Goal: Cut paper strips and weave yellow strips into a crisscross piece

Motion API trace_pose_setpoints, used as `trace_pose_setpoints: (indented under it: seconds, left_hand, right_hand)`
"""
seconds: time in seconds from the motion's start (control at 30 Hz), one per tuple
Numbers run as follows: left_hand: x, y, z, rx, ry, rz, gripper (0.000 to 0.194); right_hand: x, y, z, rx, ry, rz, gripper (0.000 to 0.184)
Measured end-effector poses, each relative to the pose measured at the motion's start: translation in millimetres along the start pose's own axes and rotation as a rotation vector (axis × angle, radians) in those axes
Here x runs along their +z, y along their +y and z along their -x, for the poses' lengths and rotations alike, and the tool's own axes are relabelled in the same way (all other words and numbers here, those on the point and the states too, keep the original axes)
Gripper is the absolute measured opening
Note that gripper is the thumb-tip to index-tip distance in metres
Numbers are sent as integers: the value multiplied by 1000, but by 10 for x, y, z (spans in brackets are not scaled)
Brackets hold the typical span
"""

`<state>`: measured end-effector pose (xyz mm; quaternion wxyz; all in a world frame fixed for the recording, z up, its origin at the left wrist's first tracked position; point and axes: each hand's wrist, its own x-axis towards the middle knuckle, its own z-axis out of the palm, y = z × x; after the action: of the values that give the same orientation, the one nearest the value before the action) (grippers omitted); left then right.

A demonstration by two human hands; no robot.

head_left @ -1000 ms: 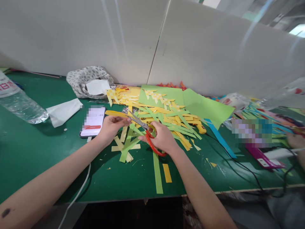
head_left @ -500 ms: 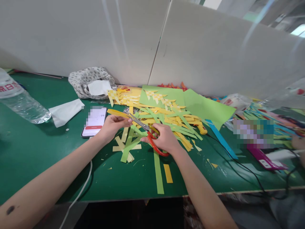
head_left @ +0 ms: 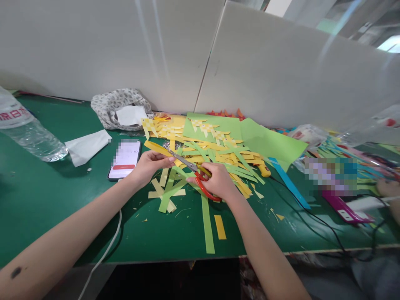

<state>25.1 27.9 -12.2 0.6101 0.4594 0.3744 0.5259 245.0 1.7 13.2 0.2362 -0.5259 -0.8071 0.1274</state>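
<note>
My left hand (head_left: 149, 164) pinches one end of a yellow paper strip (head_left: 155, 147) above the green table (head_left: 37, 191). My right hand (head_left: 218, 180) grips red-handled scissors (head_left: 200, 180), whose metal blades (head_left: 183, 160) reach left to the strip and look nearly closed on it. Under both hands lies a heap of yellow and green paper strips (head_left: 218, 156). A few pale yellow and green strips (head_left: 165, 193) are crossed on the table just below my left hand.
A phone (head_left: 124, 159) lies left of my left hand, its white cable (head_left: 108, 246) running off the front edge. A water bottle (head_left: 29, 133), tissue (head_left: 86, 146) and patterned cloth bag (head_left: 118, 106) sit at left. Green paper sheets (head_left: 268, 139), black cables and another person's hand (head_left: 387, 189) are at right.
The view drifted slightly. My hands and the scissors stay in almost the same place, the blades still at the yellow strip.
</note>
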Motion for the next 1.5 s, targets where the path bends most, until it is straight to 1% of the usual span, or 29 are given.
trace_pose_setpoints:
  seconds: [0.17,0.27,0.37,0.47,0.57,0.63,0.73,0.83,0.9,0.97,1.03,1.1,1.17,1.27,1.37,1.5]
  left_hand:
    - [6,7,4,-19,-2,12,21]
    - [9,4,10,-26,-1,-15,20]
    - [30,-3,27,-45,-13,-64,18]
    - [82,-11,64,-99,-21,-124,16]
    - [143,-33,110,-161,-55,-151,18]
    - [170,-56,133,-183,-69,-170,19]
    - [185,-84,146,-189,-83,-165,18]
    - [190,-82,142,-168,-80,-111,13]
    - [193,-63,137,-155,-44,-112,12]
    - [192,-35,130,-130,17,-126,13]
    - [178,-8,120,-103,70,-130,13]
    - [153,11,106,-81,85,-119,13]
    - [124,16,92,-62,75,-99,12]
    - [88,2,75,-24,64,-69,8]
    - [68,-24,69,-9,34,-66,7]
    - [54,-44,71,-10,-21,-65,11]
  right_hand:
    - [2,4,2,-6,-13,-26,50]
    - [-2,-5,-2,1,-4,-88,46]
    - [10,-20,-5,53,-19,-243,40]
    - [65,-47,-3,153,-50,-488,35]
    - [151,-87,-9,220,-60,-725,36]
    - [203,-113,-22,249,-44,-813,39]
    - [243,-136,-44,281,-17,-841,40]
    - [239,-138,-48,293,-17,-816,40]
    - [220,-134,-34,277,-15,-752,39]
    - [190,-128,-13,252,-8,-584,39]
    - [150,-120,6,228,5,-340,41]
    - [110,-108,17,184,18,-121,46]
    - [80,-95,19,118,20,13,47]
    - [66,-76,14,55,-9,98,46]
    - [75,-68,13,49,-33,106,45]
    - [78,-80,19,49,-35,84,44]
